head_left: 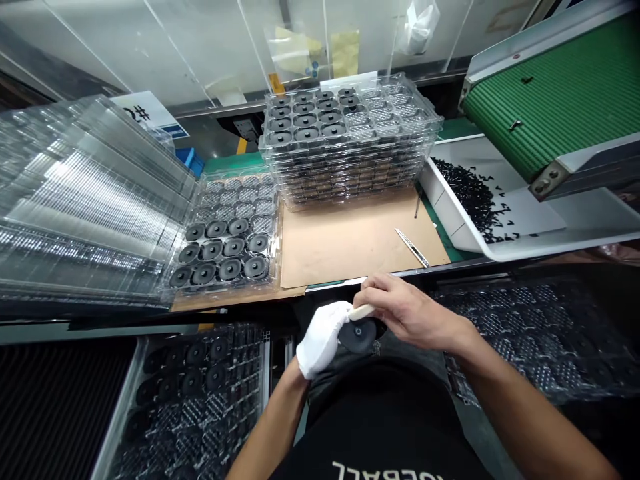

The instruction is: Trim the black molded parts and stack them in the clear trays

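Observation:
My left hand (323, 340), in a white glove, grips a round black disc (357, 337) low in front of my body. My bare right hand (407, 312) comes in from the right and pinches a pale stick-like tool (361, 312), whose tip rests on the top of the disc. The gloved fingers and the tool hide part of the disc. Beyond my hands, a transparent tray (273, 250) holds rows of similar black discs on a cardboard sheet (350, 243).
A tall stack of transparent trays (350, 163) holding black discs stands on the cardboard, with transparent trays (85, 193) stacked at left. Tweezers (413, 247) lie at right, near a white bin (450, 220) of small black parts under a green conveyor belt (555, 93). Disc trays (200, 387) sit below.

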Demonstrator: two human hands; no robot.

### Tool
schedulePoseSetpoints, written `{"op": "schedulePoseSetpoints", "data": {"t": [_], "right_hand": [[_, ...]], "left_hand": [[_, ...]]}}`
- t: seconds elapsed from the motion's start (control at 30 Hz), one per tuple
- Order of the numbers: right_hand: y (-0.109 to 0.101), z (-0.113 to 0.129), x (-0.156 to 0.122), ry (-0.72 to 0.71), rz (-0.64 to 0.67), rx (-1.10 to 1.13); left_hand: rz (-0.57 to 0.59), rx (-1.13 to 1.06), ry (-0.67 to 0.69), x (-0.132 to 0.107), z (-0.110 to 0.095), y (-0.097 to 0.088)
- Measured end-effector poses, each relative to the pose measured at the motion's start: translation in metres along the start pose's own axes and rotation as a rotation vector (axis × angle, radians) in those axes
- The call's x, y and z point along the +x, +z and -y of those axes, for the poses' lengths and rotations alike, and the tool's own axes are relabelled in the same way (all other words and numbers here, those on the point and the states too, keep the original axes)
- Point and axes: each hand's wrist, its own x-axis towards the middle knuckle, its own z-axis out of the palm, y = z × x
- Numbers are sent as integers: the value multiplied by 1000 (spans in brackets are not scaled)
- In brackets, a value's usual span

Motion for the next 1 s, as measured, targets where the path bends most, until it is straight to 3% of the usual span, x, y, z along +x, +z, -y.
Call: {"op": "schedulePoseSetpoints", "data": {"t": [0.13,0.2,0.47,0.63,0.73,0.87,1.0], "right_hand": [[4,0,6,-53,76,-105],[2,0,5,-65,110,-148],[0,3,-5,47,24,-136],[25,5,-5,141,-199,-100],[46,11,-1,166,-373,-122],[66,22,8,179,-509,-152],[71,32,12,142,-473,-69]], "left_hand": [[117,-62,-18,-3,5,-3],[120,-93,-19,-6,3,-4],[-234,-31,26,-9,-5,2],[-501,-79,108,-1,-3,10],[-638,-168,61,5,1,16],[-713,-276,21,11,3,21],[-730,-314,52,14,1,21]]}}
